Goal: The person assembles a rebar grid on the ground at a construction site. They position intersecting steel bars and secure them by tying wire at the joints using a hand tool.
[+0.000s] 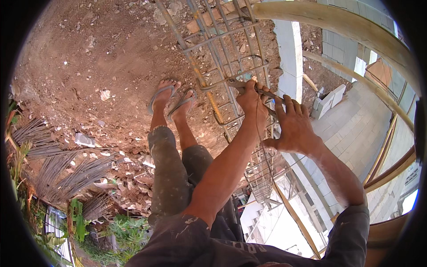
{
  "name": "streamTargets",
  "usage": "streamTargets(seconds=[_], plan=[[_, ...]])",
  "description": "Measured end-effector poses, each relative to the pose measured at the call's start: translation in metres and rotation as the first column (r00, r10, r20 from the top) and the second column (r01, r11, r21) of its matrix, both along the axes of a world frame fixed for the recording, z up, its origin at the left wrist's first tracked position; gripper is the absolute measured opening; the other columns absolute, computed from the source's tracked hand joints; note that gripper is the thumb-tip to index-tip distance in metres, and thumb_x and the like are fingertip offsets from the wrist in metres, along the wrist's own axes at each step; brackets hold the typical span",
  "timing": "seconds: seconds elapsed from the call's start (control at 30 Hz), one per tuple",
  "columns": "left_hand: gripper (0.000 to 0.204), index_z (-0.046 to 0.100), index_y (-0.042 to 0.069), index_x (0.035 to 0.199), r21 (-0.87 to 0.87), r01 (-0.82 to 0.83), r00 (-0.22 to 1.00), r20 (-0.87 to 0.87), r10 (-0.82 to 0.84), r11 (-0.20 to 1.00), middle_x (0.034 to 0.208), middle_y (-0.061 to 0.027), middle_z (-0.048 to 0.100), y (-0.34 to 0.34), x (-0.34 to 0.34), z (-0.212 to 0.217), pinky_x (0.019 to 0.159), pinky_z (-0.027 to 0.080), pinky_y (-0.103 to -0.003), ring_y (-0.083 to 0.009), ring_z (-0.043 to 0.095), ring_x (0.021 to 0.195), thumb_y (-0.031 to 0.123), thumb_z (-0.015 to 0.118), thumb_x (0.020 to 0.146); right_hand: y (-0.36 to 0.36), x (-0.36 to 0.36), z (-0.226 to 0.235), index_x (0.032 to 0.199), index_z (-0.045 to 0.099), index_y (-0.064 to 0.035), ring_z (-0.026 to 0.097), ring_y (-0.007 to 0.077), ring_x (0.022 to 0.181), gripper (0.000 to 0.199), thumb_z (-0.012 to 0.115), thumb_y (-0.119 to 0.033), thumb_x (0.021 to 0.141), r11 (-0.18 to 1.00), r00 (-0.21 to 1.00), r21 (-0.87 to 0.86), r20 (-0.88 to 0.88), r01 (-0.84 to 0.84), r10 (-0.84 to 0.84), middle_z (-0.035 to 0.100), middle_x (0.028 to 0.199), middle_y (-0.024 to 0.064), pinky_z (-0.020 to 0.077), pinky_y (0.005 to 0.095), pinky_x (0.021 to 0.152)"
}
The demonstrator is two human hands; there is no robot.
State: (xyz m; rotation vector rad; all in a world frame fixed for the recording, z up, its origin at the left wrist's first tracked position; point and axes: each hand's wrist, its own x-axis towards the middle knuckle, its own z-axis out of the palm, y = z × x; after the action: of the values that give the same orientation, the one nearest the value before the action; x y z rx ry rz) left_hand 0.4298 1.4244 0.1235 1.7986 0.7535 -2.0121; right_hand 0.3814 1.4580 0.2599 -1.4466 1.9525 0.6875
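Observation:
My left hand [252, 103] is closed around a dark metal hand tool [238, 83] that looks like pincers. The tool's jaw end lies against the rebar cage [224, 84], a frame of long steel bars with cross stirrups, partly rusted orange. My right hand [296, 127] is just right of it, fingers stretched and thumb apart. Its fingertips are at the tool's handle end; whether they press on it I cannot tell. A thin dark wire [261, 142] hangs below my left hand. My hands hide the jaws' exact contact with the bars.
Concrete block walls [344, 127] and a bamboo pole [338, 15] stand to the right. Reddish soil [98, 49] with stones lies left, around my sandalled feet [167, 95]. Bundles of thin rods [75, 171] lie at lower left near green plants [126, 236].

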Motion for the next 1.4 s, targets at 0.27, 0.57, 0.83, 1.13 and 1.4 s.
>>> streamTargets(seconds=[0.27, 0.57, 0.83, 1.13, 1.4], plan=[[0.016, 0.048, 0.006, 0.079, 0.007, -0.025, 0.999, 0.048, 0.025, 1.0, 0.065, -0.0048, 0.051, 0.0, -0.023, 0.004, 0.052, 0.046, -0.034, -0.0197, 0.053, 0.054, 0.011, 0.057, 0.09, 0.028, -0.033, -0.043, 0.118, 0.05, -0.0017, 0.061, 0.0315, 0.081, 0.037, 0.058, -0.018, 0.086, 0.999, 0.994, -0.02, -0.098, 0.038, -0.039, 0.058, 0.092, 0.0136, 0.0479, 0.042, 0.073], [0.033, 0.061, 0.003, 0.094, -0.178, 0.221, 0.909, -0.319, -0.268, 0.959, 0.079, -0.0043, 0.064, 0.01, 0.063, -0.001, 0.07, 0.052, -0.033, -0.0182, 0.064, 0.072, 0.033, 0.074, 0.084, 0.067, 0.024, -0.053, 0.113, 0.057, -0.0006, 0.065, 0.025, 0.08, 0.04, 0.058, -0.037, 0.096, -0.361, -0.632, 0.8, 0.03, 0.48, -0.774, 0.062, 0.088, 0.0122, 0.0529, 0.0426, 0.066], [0.022, 0.057, 0.01, 0.088, -0.263, 0.195, 0.883, -0.373, -0.285, 0.945, 0.067, -0.002, 0.059, 0.014, 0.068, -0.017, 0.059, 0.049, -0.033, -0.0179, 0.059, 0.06, 0.027, 0.07, 0.085, 0.059, 0.01, -0.054, 0.127, 0.05, 0.0066, 0.062, 0.0375, 0.105, 0.058, 0.062, -0.036, 0.091, -0.289, -0.749, 0.944, -0.075, 0.16, -0.658, 0.059, 0.115, 0.0258, 0.0446, 0.056, 0.098], [0.015, 0.056, 0.008, 0.088, -0.249, 0.393, 0.776, -0.427, -0.465, 0.885, 0.067, -0.0012, 0.056, -0.015, 0.088, -0.014, 0.055, 0.049, -0.031, -0.0147, 0.056, 0.057, 0.02, 0.065, 0.087, 0.011, 0.07, -0.047, 0.076, 0.047, -0.0165, 0.035, 0.0092, 0.056, 0.036, 0.074, -0.038, 0.086, -0.453, -0.685, 0.815, -0.098, 0.361, -0.722, 0.035, 0.064, -0.0061, 0.0287, 0.0269, 0.052], [0.019, 0.061, 0.004, 0.087, -0.449, 0.649, 0.564, -0.257, -0.785, 0.613, 0.065, -0.005, 0.059, -0.031, 0.102, -0.007, 0.046, 0.046, -0.03, -0.0164, 0.056, 0.049, 0.022, 0.066, 0.09, 0.034, 0.117, -0.064, 0.08, 0.051, -0.0151, 0.041, 0.0094, 0.056, 0.036, 0.067, -0.046, 0.089, -0.43, -0.842, 0.864, -0.016, 0.26, -0.54, 0.037, 0.062, -0.0051, 0.0359, 0.0277, 0.054]])
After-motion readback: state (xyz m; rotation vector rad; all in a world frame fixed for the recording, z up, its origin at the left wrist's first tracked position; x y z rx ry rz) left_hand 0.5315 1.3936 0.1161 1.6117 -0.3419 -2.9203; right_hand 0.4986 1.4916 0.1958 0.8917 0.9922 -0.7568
